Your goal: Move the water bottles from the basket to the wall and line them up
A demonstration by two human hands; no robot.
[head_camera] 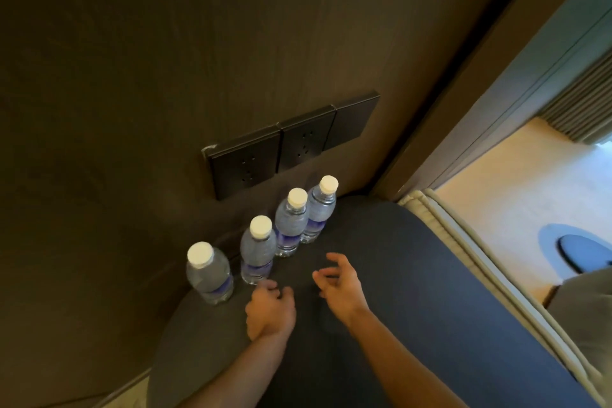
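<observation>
Bottles (258,248) stand just beyond both empty hands (270,306).

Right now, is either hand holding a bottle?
No: the left hand and right hand are both empty above the dark table, while the four water bottles stand along the wall.

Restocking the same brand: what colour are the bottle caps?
White, on all four water bottles by the wall; clearest in the head view, the only one.
</observation>
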